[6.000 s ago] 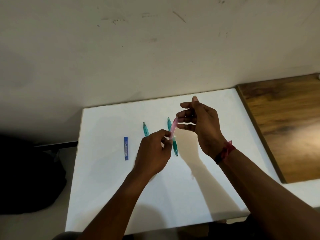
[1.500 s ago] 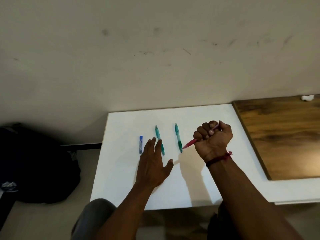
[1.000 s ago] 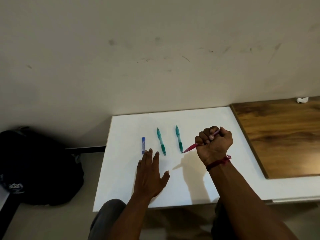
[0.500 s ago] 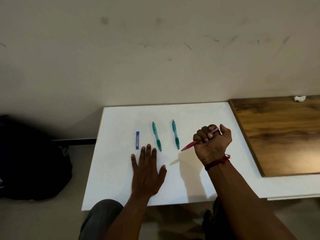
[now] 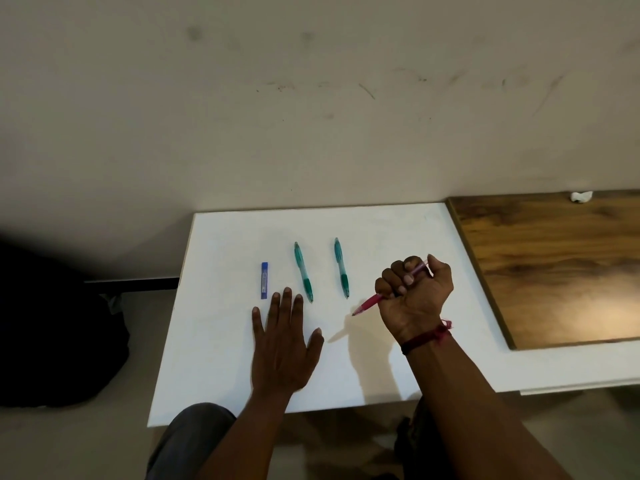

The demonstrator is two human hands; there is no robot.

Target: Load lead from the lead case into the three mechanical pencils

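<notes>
Nearest the camera, a person's two bare forearms reach forward over a white counter (image 5: 214, 348). The left hand (image 5: 282, 344) lies palm down on the counter, fingers straight and slightly spread, holding nothing. The right hand (image 5: 414, 296), with a red thread band (image 5: 427, 336) at the wrist, is curled into a fist around a pink mechanical pencil (image 5: 369, 303). The pencil's tip points down and to the left, just above the counter; its far end pokes out past the thumb.

Beyond the left fingertips, two teal mechanical pencils lie side by side on the counter, apart from each other: the left teal pencil (image 5: 303, 271) and the right teal pencil (image 5: 341, 268). Left of them lies a slim blue lead case (image 5: 264, 280), near the left fingertips but not touching.

To the right sits a dark wooden panel (image 5: 554, 271) with a small white scrap (image 5: 581, 196) at its far edge. A dark bag (image 5: 52, 323) rests on the floor at left. A scuffed pale wall (image 5: 311, 98) stands behind.
</notes>
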